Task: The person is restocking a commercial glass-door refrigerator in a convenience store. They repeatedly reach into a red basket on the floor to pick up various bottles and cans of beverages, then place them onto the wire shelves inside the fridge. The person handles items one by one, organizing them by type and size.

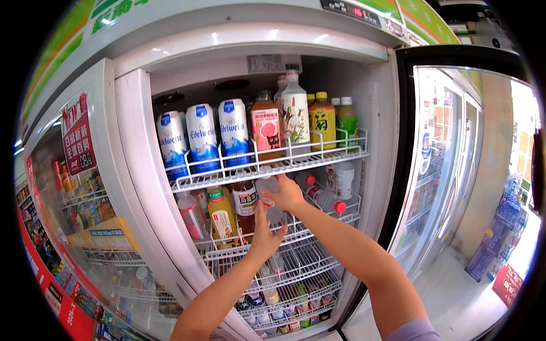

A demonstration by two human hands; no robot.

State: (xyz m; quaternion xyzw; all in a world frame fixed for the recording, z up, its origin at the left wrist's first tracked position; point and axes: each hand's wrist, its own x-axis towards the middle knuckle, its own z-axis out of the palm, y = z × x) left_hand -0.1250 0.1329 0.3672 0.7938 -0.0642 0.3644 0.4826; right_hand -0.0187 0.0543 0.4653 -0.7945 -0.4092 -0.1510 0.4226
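Note:
At the second shelf of an upright drinks fridge, my right hand (289,195) is closed around the upper part of a clear plastic bottle (275,214) standing upright. My left hand (266,238) is lower, in front of the shelf's wire rail, with its thumb apart from the raised fingers. Those fingertips reach between the clear bottle and a dark tea bottle (245,204); whether they touch either is unclear. Left of the tea stands a yellow juice bottle (221,215), then a pink-labelled bottle (193,217). A clear bottle with a red cap (326,199) lies on its side to the right.
White-and-blue Edelweiss cans (202,136) and several bottles fill the wire shelf above (273,170). Small cups (277,315) stand on the bottom shelves. The glass door (443,170) is swung out to the right; another glass door (102,213) is at left.

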